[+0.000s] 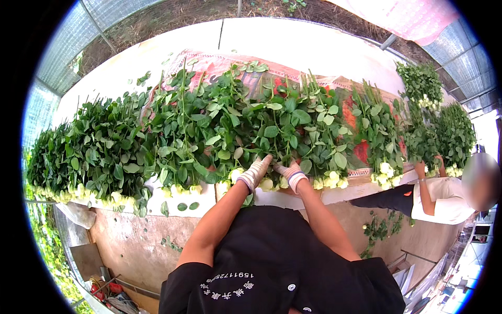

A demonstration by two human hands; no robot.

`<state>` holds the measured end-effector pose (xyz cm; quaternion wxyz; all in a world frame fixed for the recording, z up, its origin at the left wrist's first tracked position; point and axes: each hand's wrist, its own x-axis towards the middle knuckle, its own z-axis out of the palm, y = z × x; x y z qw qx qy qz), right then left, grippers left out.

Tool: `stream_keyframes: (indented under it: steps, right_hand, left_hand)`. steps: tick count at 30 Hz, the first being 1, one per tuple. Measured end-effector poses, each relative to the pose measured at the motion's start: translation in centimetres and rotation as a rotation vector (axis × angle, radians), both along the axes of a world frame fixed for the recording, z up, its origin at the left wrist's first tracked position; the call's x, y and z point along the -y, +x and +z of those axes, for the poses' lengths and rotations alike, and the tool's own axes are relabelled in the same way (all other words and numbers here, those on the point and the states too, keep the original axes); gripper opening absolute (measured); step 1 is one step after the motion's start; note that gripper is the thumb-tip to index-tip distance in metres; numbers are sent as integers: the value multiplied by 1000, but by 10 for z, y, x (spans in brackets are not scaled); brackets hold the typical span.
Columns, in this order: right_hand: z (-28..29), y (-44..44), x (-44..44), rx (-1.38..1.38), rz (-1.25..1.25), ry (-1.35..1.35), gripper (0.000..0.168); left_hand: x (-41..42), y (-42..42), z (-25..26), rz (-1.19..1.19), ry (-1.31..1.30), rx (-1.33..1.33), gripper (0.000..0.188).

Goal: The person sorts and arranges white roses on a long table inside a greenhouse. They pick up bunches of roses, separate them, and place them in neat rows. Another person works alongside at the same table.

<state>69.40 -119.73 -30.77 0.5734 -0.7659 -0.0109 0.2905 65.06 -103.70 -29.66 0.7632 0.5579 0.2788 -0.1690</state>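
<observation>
My left hand [255,172], in a pale striped glove, reaches into the lower leaves of a bunch of cut roses [270,129] straight in front of me. Close beside it on the right, my right hand [291,175] wears a similar glove and touches the same bunch. Leaves hide most of the fingertips, so their grip on the stems cannot be made out. Cream rose heads [267,184] show below and between my hands, toward the table's near edge. The stems point away from me.
More rose bunches [106,145] line the white table [274,35] on the left, others [382,133] on the right. A printed plastic sheet [355,117] lies beneath some. At right, a person [443,200] handles roses. Leafy cuttings [378,231] and tools [117,294] are on the floor.
</observation>
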Motion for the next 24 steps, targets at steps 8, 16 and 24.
stream_keyframes:
  steps: [8, 16, 24]
  right_hand:
    - [-7, 0, 24, 132, 157, -188, 66]
    - [-5, -33, -1, 158, 353, -472, 72]
    - [-3, -22, 11, 249, 239, -318, 93]
  left_hand:
    - [13, 3, 60, -148, 110, 216, 62]
    - [15, 4, 38, -117, 208, -92, 116]
    - [30, 15, 26, -176, -43, 44, 96]
